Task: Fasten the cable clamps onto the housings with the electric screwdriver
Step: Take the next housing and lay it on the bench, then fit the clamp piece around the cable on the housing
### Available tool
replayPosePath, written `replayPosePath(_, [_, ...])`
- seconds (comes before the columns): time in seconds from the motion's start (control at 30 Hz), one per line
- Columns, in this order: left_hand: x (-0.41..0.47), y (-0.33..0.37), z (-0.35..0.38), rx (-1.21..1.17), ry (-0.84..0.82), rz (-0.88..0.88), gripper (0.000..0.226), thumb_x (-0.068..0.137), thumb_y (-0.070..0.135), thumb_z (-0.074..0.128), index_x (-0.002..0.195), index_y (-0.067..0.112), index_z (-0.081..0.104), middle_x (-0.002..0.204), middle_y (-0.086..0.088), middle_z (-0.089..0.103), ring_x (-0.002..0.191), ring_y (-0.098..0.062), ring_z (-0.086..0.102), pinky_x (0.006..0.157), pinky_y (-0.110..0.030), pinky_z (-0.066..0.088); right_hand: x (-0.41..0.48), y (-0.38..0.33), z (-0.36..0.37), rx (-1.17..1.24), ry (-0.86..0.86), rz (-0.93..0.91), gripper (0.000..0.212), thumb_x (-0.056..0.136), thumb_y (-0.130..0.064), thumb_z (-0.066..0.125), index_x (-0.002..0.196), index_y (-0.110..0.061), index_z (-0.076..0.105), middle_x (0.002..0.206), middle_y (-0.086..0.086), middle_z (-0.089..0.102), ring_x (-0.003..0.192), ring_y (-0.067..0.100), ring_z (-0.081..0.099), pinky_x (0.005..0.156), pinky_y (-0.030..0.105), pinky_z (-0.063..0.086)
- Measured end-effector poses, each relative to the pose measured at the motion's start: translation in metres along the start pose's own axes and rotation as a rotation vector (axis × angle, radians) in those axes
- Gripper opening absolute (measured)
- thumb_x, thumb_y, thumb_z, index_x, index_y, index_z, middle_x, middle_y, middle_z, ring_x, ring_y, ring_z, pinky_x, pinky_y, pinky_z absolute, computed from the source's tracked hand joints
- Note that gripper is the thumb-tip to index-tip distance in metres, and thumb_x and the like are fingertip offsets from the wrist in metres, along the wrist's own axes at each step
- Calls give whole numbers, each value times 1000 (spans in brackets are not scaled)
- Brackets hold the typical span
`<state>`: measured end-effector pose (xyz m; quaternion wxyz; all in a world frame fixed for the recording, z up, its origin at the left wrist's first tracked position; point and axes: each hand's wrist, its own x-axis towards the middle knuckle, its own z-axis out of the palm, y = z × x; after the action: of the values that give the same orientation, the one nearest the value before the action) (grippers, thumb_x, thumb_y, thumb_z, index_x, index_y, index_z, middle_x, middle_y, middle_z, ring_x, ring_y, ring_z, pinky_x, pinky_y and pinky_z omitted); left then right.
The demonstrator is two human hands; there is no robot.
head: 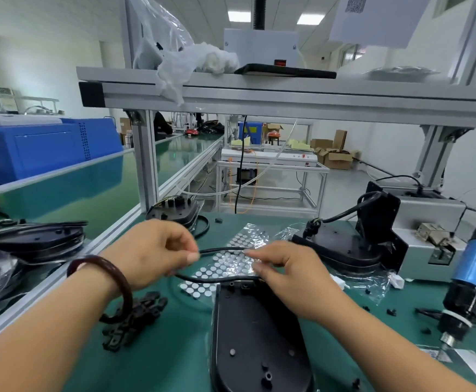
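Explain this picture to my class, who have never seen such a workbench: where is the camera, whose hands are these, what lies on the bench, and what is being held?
There is no robot here. The camera sits on a person's head and looks forward and down, so the two bare arms reaching in from the bottom belong to the wearer. The left hand, with a dark bangle on its wrist, and the right hand hold a loop of black cable between them. The cable leads to a black housing lying on the green bench. Left of the housing lies a pile of small black cable clamps. Under the cable is a clear sheet of round white pads. The blue and black electric screwdriver is at the right edge, in neither hand.
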<state>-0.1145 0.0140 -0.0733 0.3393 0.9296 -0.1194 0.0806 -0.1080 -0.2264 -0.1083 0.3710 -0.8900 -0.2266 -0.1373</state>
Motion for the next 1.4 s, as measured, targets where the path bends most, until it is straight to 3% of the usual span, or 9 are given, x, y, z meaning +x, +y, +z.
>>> replayPosePath(0.1, [12,25,15,-357,-72,48,5,80,18,74,80,23,71,66,3,69,60,-6,61,61,-22,52,3,-10,-15,350,23,50,29,91,-12,64,114,-29,69,92,-8,72,84,3,66,83,14,49])
replayPosePath(0.17, [21,38,31,-485,-97,79,18,80,8,73,89,17,60,66,-1,67,63,-14,59,66,-30,53,2,-15,-14,499,-41,47,34,90,-5,64,112,-31,66,89,-2,70,79,6,64,84,22,52])
replayPosePath(0.33, [32,44,51,-729,-133,62,26,80,-3,69,83,13,48,57,2,57,52,-7,54,53,-17,48,0,-12,-7,582,33,9,27,86,-1,67,103,-22,73,95,15,73,84,24,64,88,44,53])
replayPosePath(0.43, [30,39,61,-857,-140,4,15,83,2,66,83,12,55,66,1,62,59,-6,58,56,-16,50,1,-7,-3,567,90,60,21,83,-2,72,94,-19,75,88,17,72,82,29,66,82,42,55])
replayPosePath(0.53, [28,34,66,-919,-170,-60,8,87,2,61,91,8,62,73,0,66,66,-8,63,60,-17,53,2,-1,0,584,114,142,18,81,1,72,81,-17,73,72,3,73,68,11,67,66,24,55])
replayPosePath(0.8, [24,39,81,-770,-73,17,25,81,-7,67,91,16,68,86,-1,72,75,-7,65,68,-18,54,3,3,7,766,261,214,17,75,5,75,74,-11,73,70,2,71,69,11,65,69,20,54])
replayPosePath(1.0, [25,38,82,-764,-26,87,24,80,-5,68,93,16,69,94,-8,74,87,-14,70,81,-21,54,3,8,4,818,219,268,2,77,-4,76,76,-5,75,64,8,68,58,11,60,59,19,49])
replayPosePath(1.2, [21,42,89,-796,32,95,35,79,-9,67,95,22,69,90,2,75,87,-7,70,79,-16,53,5,4,5,812,262,277,11,77,-4,75,70,-12,76,62,-3,67,53,0,55,53,10,41])
replayPosePath(1.4, [20,41,93,-768,59,111,39,81,-9,66,94,28,69,90,0,75,89,-12,70,85,-22,53,3,2,5,927,211,339,17,80,1,71,67,-9,74,63,8,67,55,12,60,54,18,50])
